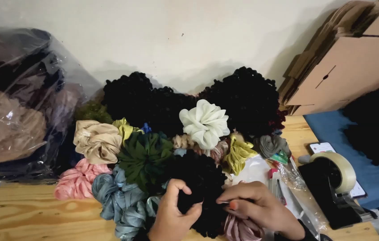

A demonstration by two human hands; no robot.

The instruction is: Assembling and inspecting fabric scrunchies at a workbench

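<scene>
At the table's near edge, the black scrunchie [198, 187] sits between 2 hands: the left hand [174, 214] pinches its ruffled edge, and the right hand [254, 206] grips its other side, fingers curled. Soft, gathered fabric, round and puffy. Satin pink scrunchie [238, 228] lies beneath, cut off by the frame. Both wrists run out of view.
</scene>
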